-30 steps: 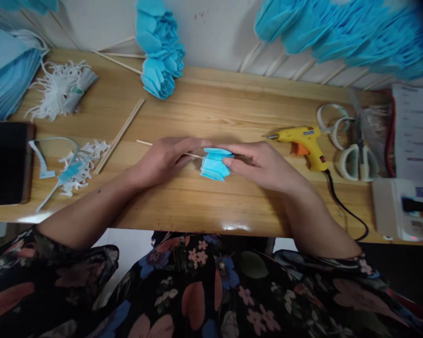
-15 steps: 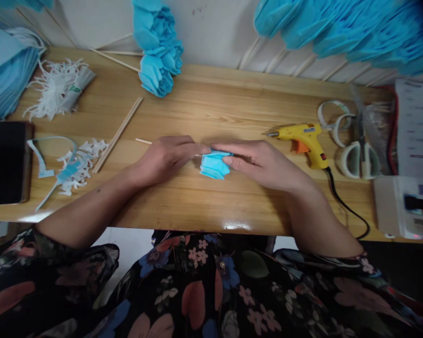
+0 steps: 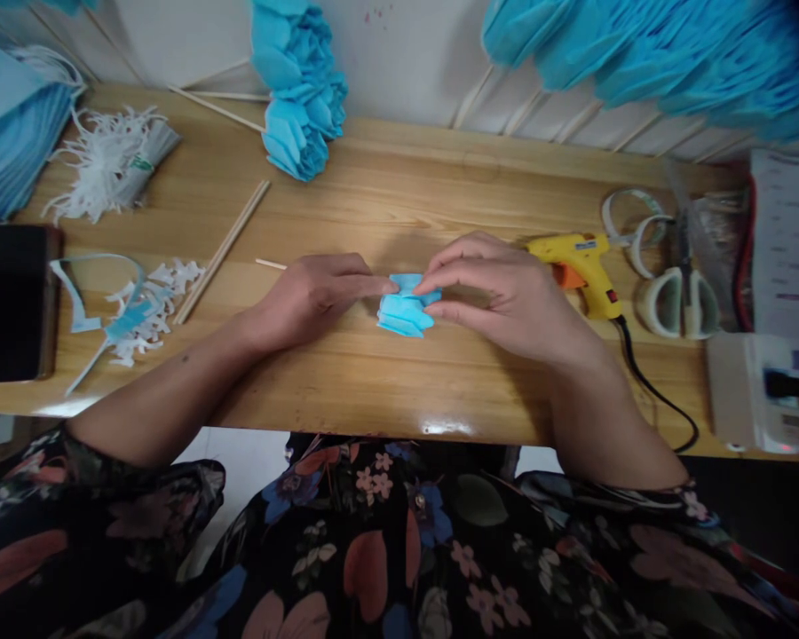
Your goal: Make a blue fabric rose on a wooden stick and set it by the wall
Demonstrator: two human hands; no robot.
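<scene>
A small blue fabric flower (image 3: 405, 315) lies between my hands, low over the table, its petals folded and layered. My left hand (image 3: 323, 297) is closed around its thin wooden stick (image 3: 270, 264), whose far end pokes out to the left. The left fingertips press at the flower's left edge, and most of the stick is hidden under that hand. At the flower's right side my right hand (image 3: 499, 297) pinches a petal between thumb and fingers.
A yellow glue gun (image 3: 589, 266) lies to the right, beside scissors (image 3: 679, 297) and a white power strip (image 3: 746, 390). Finished blue flowers (image 3: 296, 133) stand at the back. Loose sticks (image 3: 223, 253), white scraps (image 3: 163, 297), a phone (image 3: 13, 302) and masks (image 3: 19, 124) are on the left.
My right hand has lifted and arched its fingers, shifting slightly right. An upper petal of the flower now shows more. My left hand stays in nearly the same place.
</scene>
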